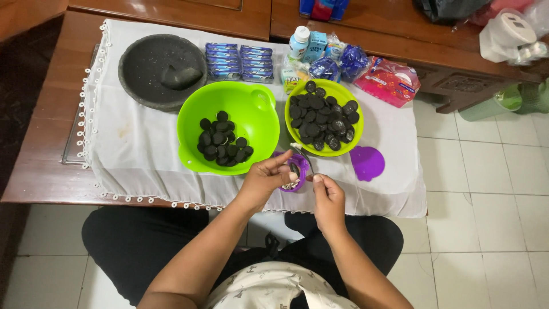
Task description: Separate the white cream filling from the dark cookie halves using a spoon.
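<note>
Left hand [267,178] at frame centre, fingers closed around dark cookie half over small purple container [298,170]. Right hand [327,197] just beside it, pinching metal spoon [301,154], tip touching cookie. Large green bowl [229,100] of dark cookie halves above left; smaller green bowl [349,97] above right. Purple lid [367,162] right of hands.

Two lime-green bowls [229,97] [343,91], black cookies [223,140], purple lid [366,162], white tablecloth [137,149]
</note>
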